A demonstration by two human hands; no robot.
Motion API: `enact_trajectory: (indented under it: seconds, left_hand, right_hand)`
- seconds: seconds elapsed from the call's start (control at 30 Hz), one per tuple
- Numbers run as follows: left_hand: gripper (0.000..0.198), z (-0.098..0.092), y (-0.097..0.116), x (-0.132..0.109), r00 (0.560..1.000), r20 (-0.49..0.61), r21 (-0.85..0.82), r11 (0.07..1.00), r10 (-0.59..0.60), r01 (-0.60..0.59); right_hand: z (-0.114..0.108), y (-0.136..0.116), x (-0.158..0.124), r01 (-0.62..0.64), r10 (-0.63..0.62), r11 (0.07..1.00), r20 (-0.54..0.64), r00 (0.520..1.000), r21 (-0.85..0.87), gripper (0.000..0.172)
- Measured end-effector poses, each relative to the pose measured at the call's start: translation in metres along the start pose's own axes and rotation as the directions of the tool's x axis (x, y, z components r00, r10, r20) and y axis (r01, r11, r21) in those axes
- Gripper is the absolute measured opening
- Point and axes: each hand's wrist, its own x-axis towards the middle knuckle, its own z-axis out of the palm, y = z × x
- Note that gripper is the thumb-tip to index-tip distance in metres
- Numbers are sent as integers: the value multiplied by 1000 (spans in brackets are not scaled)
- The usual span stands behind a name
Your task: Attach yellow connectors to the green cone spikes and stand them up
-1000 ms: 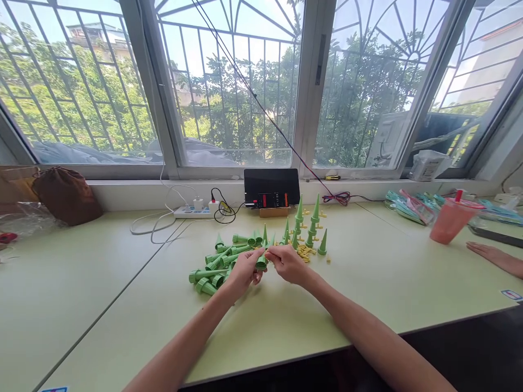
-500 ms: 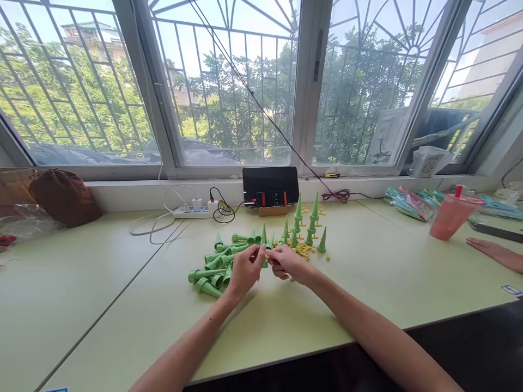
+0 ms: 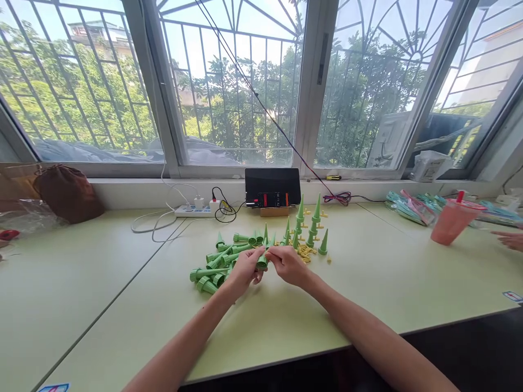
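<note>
My left hand [image 3: 245, 271] is closed round a green plastic watering spike [image 3: 262, 263], its open collar end tilted towards me. Against the side of that spike, my right hand [image 3: 288, 265] is pinched closed; whatever sits between its fingertips is hidden. Left of my hands lies a loose heap of green spikes [image 3: 210, 273], mostly on their sides. Small yellow valve pieces [image 3: 304, 252] are piled just beyond my right hand. Behind them, green spikes [image 3: 312, 228] stand point up, several stacked with yellow valves sticking out sideways.
A dark tablet screen [image 3: 272, 182] leans by the window wall, with a power strip [image 3: 192, 209] and cables to its left. At the right stand a pink cup [image 3: 454, 223] and plastic packets [image 3: 408, 207]. Another person's hand [image 3: 510, 239] shows at the right edge.
The held spike has turned so that its open end shows below my fingers. My right hand has rolled over, its knuckles now upward. The other person's hand has lifted and shifted right.
</note>
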Motion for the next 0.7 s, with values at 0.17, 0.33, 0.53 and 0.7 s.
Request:
enact_trajectory:
  seconds: [0.17,0.33,0.53,0.7]
  left_hand:
    - [42,3,-2,-4,967,-68,247,943,245,-221]
    - [43,4,-3,-7,822,-80,584,695,563,-419]
    - [42,5,-3,-7,798,-67,629,646,599,-433]
    - [45,6,-2,-6,858,-104,518,763,504,-385]
  right_hand:
    - [2,-2,2,-130,132,989,-23,991,68,36]
    - [1,-7,6,-493,432,731,240,869,471,42]
    - [2,-5,7,-581,476,546,347,808,604,45]
    - [3,-1,6,-460,407,752,216,887,473,43]
